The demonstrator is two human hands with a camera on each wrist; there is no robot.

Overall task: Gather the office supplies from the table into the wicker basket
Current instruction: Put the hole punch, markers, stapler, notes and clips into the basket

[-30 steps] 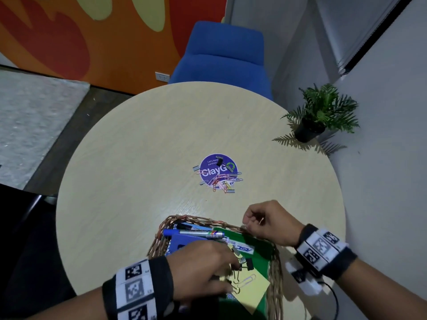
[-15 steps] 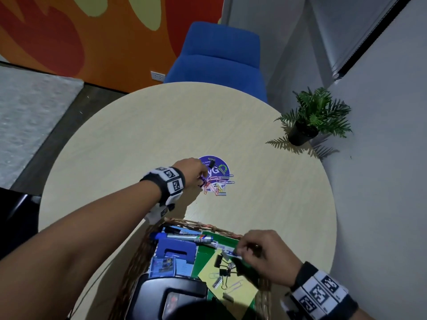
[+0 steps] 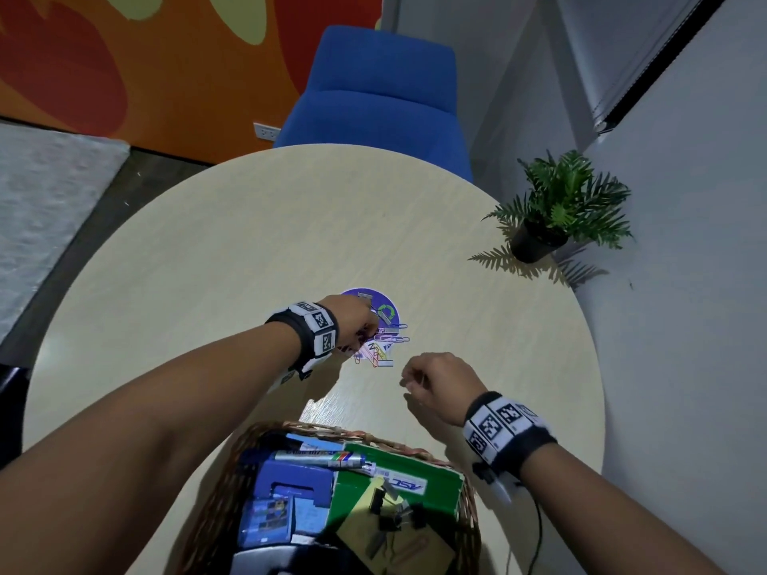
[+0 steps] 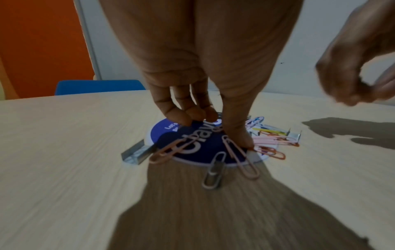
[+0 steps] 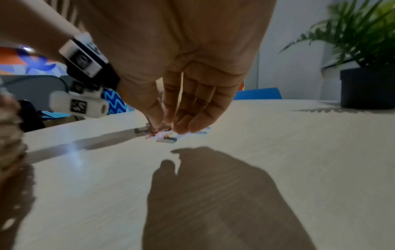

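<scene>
Coloured paper clips (image 3: 382,346) and short staple strips (image 4: 138,152) lie on and around a round purple sticker (image 3: 388,313) at the table's middle. My left hand (image 3: 357,325) is down on them. In the left wrist view its fingertips (image 4: 188,116) and thumb touch the sticker (image 4: 192,148) with a gap between, nothing visibly pinched. My right hand (image 3: 419,381) hovers just right of the clips, fingers loosely bent and empty (image 5: 169,125). The wicker basket (image 3: 340,429) sits at the near edge, holding a marker (image 3: 319,458), a green box (image 3: 398,483), a blue tool (image 3: 290,487) and a yellow pad with binder clips (image 3: 390,516).
A potted plant (image 3: 560,213) stands at the round table's (image 3: 207,263) far right edge by the wall. A blue chair (image 3: 382,97) is behind the table. A cable hangs from my right wrist near the basket.
My left hand left the basket and reached out onto the sticker and clips. My right hand lifted off the basket rim and moved forward toward the clips.
</scene>
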